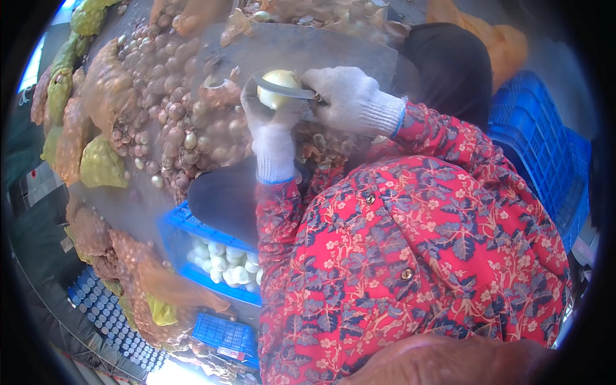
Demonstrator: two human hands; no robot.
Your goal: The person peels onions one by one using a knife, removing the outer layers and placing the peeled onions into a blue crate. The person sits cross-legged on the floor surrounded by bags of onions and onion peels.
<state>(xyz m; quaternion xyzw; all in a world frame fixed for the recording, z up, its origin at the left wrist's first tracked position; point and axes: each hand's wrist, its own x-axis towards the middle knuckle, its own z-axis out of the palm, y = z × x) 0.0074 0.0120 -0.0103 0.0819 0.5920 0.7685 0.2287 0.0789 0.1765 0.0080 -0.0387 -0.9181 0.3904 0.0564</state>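
My left hand (pixel 274 120), in a white knit glove, holds a pale onion (pixel 279 98) with its fingers wrapped round the left side and underneath. In my gloved right hand (pixel 344 98) is a knife, its handle hidden in the fist. The curved metal blade (pixel 288 90) lies across the face of the onion, pointing left. Under the hands is a litter of onion skins (pixel 325 144). Just beyond them stands a grey board or sheet (pixel 308 48), partly blurred.
Unpeeled onions (pixel 175 110) lie heaped to the left, with mesh sacks (pixel 103 161) behind. A blue crate (pixel 211 284) of peeled onions (pixel 231 264) stands by my left knee. Stacked blue crates (pixel 534 144) stand at the right. More skins (pixel 317 14) are piled at the top.
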